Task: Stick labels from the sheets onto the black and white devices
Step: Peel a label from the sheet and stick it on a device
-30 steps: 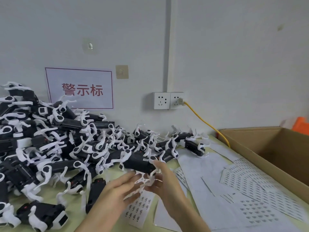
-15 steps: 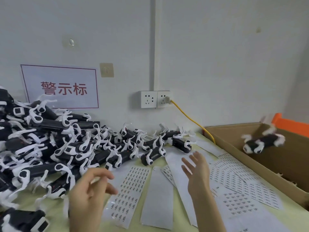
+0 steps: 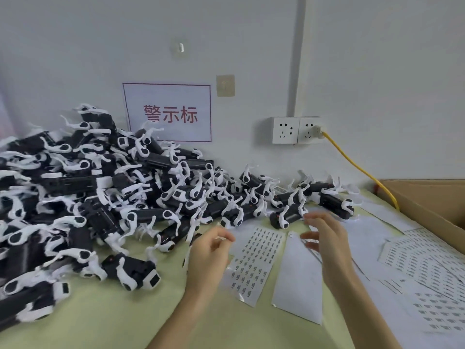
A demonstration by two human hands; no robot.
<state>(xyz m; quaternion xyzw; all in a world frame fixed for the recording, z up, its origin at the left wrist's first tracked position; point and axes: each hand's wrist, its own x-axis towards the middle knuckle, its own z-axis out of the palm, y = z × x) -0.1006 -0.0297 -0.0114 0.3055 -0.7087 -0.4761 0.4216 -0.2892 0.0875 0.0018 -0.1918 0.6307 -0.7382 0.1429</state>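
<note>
**Both hands empty above the label sheets, device pile just beyond**

The left hand [image 3: 210, 250] hovers with its fingers [image 3: 222, 239] curled loosely on nothing; the right hand [image 3: 327, 238] is spread open, holding nothing. Between them on the bench [image 3: 113, 318] lies the label sheet [image 3: 254, 263] with a blank backing strip [image 3: 298, 278] beside it. The nearest black and white device [image 3: 288, 216] sits just ahead of the right fingertips, at the foot of the heap [image 3: 88, 187].

Risks, as I judge them: pulling one device may drag tangled white arms and tumble neighbours onto the sheets; loose sheets could slide or curl. Open room lies near the body; the cardboard box [image 3: 427, 197] walls the right side.
</note>
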